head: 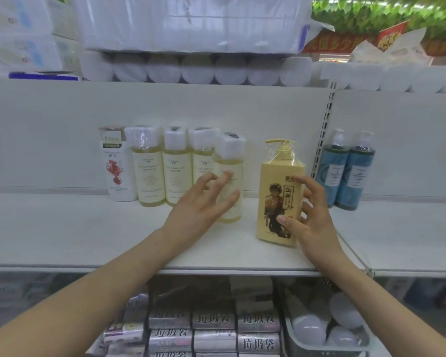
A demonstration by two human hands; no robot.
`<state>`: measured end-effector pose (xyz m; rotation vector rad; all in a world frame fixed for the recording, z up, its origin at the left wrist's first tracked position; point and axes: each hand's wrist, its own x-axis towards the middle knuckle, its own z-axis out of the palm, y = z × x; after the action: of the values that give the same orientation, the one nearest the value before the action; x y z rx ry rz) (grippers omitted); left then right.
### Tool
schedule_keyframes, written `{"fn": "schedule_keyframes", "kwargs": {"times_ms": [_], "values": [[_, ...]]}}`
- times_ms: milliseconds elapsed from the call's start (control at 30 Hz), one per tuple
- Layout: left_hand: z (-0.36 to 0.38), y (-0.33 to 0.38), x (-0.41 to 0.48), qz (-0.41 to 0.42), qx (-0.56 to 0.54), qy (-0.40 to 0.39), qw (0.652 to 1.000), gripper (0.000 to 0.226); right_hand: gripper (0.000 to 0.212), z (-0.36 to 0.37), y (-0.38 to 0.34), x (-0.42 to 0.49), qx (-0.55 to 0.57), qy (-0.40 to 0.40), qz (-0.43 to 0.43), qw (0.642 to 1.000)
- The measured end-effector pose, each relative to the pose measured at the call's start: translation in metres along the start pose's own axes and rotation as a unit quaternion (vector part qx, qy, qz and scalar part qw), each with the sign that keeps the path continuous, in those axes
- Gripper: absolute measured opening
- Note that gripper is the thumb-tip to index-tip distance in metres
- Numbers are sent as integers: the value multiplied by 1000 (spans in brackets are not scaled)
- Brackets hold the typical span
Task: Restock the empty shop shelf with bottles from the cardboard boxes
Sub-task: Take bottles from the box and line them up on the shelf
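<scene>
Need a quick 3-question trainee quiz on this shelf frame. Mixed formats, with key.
1. Multiple choice: which item does the right hand grip?
A) a red jar
B) the yellow pump bottle
C) a green spray can
2. True or false: the left hand is open, with its fingers spread in front of the nearest pale bottle.
3. Count: how many pale bottles with white caps stand on the shelf?

Key: 1 B; 2 true; 3 four.
</scene>
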<state>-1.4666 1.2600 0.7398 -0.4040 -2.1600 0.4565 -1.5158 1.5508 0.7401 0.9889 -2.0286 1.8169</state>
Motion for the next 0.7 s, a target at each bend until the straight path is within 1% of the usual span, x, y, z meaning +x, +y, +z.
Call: {"fn": "schedule_keyframes", "kwargs": {"times_ms": [67, 133, 300, 467, 700], "values": [[1, -4, 2, 15, 17, -13, 1000, 66, 88, 0, 0, 0, -3, 0, -3, 1000], [1, -7, 4, 15, 23, -24, 999, 69, 88, 0, 0, 1, -4, -2, -3, 1000], [3, -3, 11, 24, 42, -27, 998, 70, 87, -1, 1, 3, -5, -3, 3, 1000], [10, -1, 23, 29, 48, -14, 998, 60, 89, -1, 3, 4, 8, 2, 2, 1000], [28, -1, 34, 0, 27, -54, 998, 64, 89, 0, 6, 4, 19, 3, 0, 1000]]}}
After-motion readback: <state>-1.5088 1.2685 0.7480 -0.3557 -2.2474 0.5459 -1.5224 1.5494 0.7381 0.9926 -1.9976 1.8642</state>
